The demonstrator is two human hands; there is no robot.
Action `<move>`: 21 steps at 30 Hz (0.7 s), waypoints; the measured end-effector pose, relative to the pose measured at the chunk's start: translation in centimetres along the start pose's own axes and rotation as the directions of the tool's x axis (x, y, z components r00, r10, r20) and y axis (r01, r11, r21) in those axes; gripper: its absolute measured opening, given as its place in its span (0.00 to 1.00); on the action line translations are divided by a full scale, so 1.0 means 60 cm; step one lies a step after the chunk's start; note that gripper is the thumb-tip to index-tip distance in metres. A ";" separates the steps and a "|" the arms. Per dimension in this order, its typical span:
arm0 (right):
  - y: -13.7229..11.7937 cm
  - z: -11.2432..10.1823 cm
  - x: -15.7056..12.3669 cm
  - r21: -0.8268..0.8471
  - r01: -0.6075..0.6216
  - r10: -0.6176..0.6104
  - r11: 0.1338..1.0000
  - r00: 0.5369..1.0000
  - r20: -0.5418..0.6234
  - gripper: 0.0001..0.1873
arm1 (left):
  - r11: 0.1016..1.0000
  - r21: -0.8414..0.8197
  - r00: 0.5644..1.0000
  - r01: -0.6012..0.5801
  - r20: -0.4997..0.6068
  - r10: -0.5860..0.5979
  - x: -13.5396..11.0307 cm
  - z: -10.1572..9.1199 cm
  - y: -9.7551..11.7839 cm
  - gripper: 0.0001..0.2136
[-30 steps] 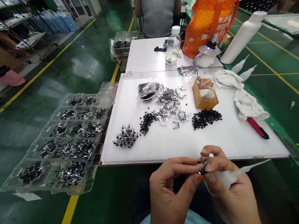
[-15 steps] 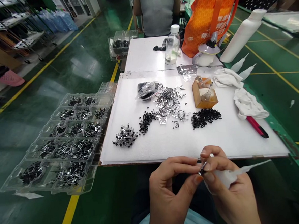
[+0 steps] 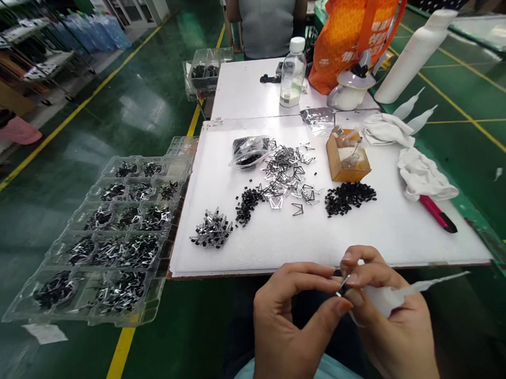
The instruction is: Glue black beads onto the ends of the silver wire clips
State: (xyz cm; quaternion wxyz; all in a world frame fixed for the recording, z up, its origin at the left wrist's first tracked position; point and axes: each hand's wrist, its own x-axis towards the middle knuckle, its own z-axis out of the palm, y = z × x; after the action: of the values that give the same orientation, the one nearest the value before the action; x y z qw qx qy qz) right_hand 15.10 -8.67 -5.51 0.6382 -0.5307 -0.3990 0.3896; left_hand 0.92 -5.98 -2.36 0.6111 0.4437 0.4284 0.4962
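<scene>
My left hand (image 3: 289, 324) and my right hand (image 3: 383, 313) meet just below the near edge of the white board (image 3: 393, 232). Both pinch one small metal clip with a black piece (image 3: 343, 287) between the fingertips. My right hand also grips a white squeeze bottle with a long thin nozzle (image 3: 417, 290) that points right. On the board lie a pile of bent metal clips (image 3: 286, 173), two heaps of small black pieces (image 3: 348, 198) (image 3: 247, 204), and a small heap of joined parts (image 3: 211, 231).
A clear compartment tray (image 3: 110, 232) full of parts sits left of the board. An orange box (image 3: 348, 156), white cloths (image 3: 423, 176), a red-handled knife (image 3: 438, 215), a water bottle (image 3: 293, 72), an orange bag (image 3: 354, 29) and a seated person (image 3: 268, 17) are beyond.
My fingers shifted slightly on the small clip; the view tilted a little. Nothing on the board moved.
</scene>
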 end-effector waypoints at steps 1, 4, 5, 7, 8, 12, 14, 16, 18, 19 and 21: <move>0.000 0.001 0.000 0.009 -0.003 0.003 1.000 1.000 -0.005 0.07 | 1.000 0.002 1.000 -0.008 0.004 0.008 0.000 -0.001 -0.001 0.10; -0.002 0.003 0.002 0.063 -0.042 0.044 0.997 0.999 -0.022 0.09 | 1.000 0.008 1.000 -0.014 0.003 0.014 -0.001 -0.001 -0.003 0.10; -0.002 0.003 0.003 0.088 -0.060 0.062 0.994 0.998 -0.023 0.10 | 1.000 0.010 1.000 -0.011 0.004 0.011 -0.001 -0.002 -0.003 0.10; 0.000 0.001 0.004 0.139 -0.104 0.105 0.985 0.994 -0.001 0.12 | 1.000 0.019 1.000 -0.006 0.006 0.006 -0.001 -0.002 -0.002 0.09; 0.002 -0.001 0.005 0.162 -0.134 0.132 0.978 0.991 0.023 0.14 | 1.000 0.028 1.000 -0.002 0.004 0.002 -0.001 -0.003 -0.002 0.09; 0.008 -0.010 0.011 0.221 -0.288 0.249 0.932 0.950 0.191 0.19 | 0.997 0.074 1.000 -0.003 -0.008 0.003 0.000 -0.006 -0.001 0.05; 0.007 -0.014 0.025 0.216 -0.322 0.268 0.922 0.932 0.245 0.19 | 0.995 0.102 1.000 -0.016 -0.022 0.018 0.001 -0.009 -0.001 0.04; 0.002 -0.018 0.052 0.195 -0.290 0.257 0.937 0.950 0.176 0.19 | 0.991 0.132 0.998 -0.031 -0.042 0.037 0.002 -0.011 -0.001 0.04; -0.005 -0.025 0.091 0.138 -0.184 0.187 0.973 0.982 -0.010 0.18 | 0.989 0.146 0.996 -0.038 -0.072 0.049 0.002 -0.013 0.000 0.05; -0.007 -0.029 0.113 0.094 -0.112 0.122 0.989 0.987 -0.106 0.18 | 0.989 0.140 0.994 -0.038 -0.100 0.053 0.001 -0.014 0.001 0.05; -0.010 -0.041 0.161 -0.001 0.014 -0.014 1.000 0.972 -0.236 0.19 | 0.993 0.116 0.983 -0.036 -0.176 0.057 0.000 -0.014 0.001 0.07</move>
State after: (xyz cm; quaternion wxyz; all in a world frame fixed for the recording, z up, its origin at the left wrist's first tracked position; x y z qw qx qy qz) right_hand 21.05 -0.74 -4.26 0.6840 -0.5701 -0.3239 0.3197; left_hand 0.08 -5.86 -2.50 0.5323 0.4409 0.4985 0.5232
